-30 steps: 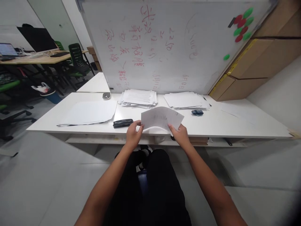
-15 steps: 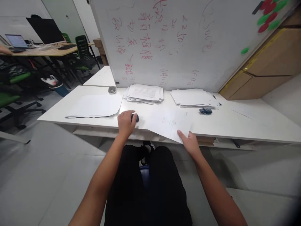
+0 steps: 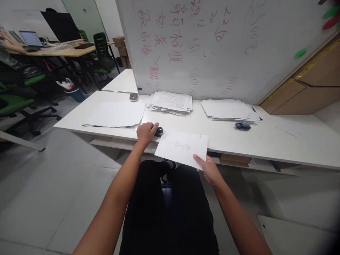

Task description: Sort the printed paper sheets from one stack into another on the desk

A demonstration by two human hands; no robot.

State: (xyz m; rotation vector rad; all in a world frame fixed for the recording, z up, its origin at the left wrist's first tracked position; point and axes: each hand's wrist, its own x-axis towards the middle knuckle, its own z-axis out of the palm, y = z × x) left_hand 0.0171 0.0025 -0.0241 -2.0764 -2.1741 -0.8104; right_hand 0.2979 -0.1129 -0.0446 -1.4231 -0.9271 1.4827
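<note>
Left grip (image 3: 145, 131) on stapler (image 3: 158, 132), right grip (image 3: 209, 169) on sheet (image 3: 183, 147).

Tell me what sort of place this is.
Likely an office: a whiteboard with red writing stands behind a white table bearing stacks of printed paper, and desks with a laptop and green chairs stand at left.

The sheet of paper (image 3: 182, 147) is white, with a few short lines of faint print near its middle. It lies nearly flat, overhanging the near edge of the table (image 3: 228, 138), and the right hand (image 3: 209, 170) pinches its five o'clock corner. Just beside it at ten o'clock sits the black stapler (image 3: 159, 131). Only its right end shows from under the left hand (image 3: 145, 131).
</note>
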